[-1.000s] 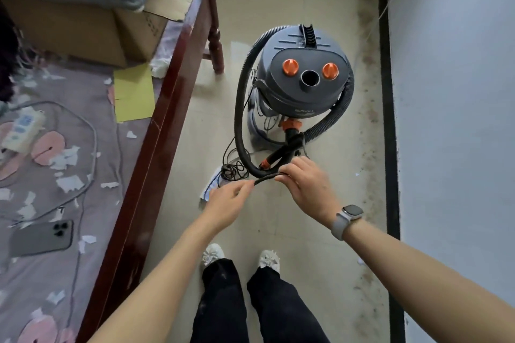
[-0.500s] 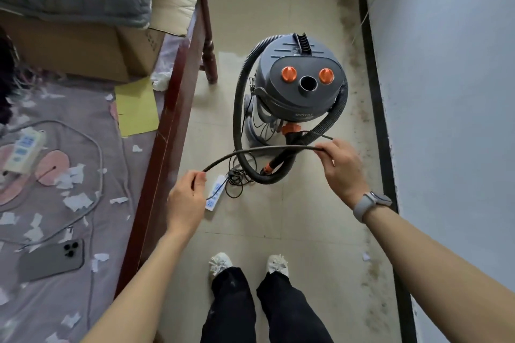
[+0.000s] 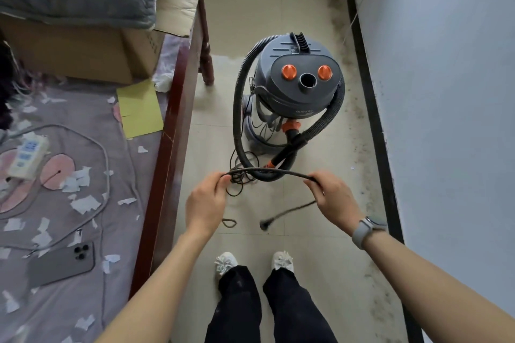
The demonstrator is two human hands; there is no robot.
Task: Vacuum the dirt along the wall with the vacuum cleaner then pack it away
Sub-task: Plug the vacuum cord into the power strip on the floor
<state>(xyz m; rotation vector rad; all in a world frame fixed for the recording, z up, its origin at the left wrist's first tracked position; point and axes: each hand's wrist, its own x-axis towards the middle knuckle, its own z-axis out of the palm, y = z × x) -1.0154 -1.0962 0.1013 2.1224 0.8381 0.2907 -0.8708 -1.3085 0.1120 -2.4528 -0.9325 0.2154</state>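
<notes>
A: Position of the vacuum cleaner (image 3: 295, 89)?

B: Upright on the tiled floor (image 3: 312, 248), between the bed frame (image 3: 172, 147) and the wall (image 3: 451, 120). Grey drum body, two orange knobs on top. Its black hose (image 3: 239, 108) loops round the body and back to the front.

A: Hands?

B: Both raised in front of the person, holding the black power cord (image 3: 267, 170). Left hand (image 3: 206, 205): fingers curled, pinching the cord at the left end of the span. Right hand (image 3: 335, 202): fingers curled round the cord at the right end; smartwatch (image 3: 362, 231) on that wrist. The cord arcs between the two hands, just in front of the hose loop.

A: Cord ends?

B: The plug (image 3: 263, 225) hangs below the right hand, above the floor. More cord lies tangled on the floor near the left hand, beside the vacuum's base.

A: Dirt?

B: Dark specks along the black skirting (image 3: 373, 108), by the wall.

A: Other items?

B: On the bed to the left: a phone (image 3: 62, 263), a yellow paper sheet (image 3: 139, 108), torn paper scraps, a cardboard box (image 3: 72, 50).
</notes>
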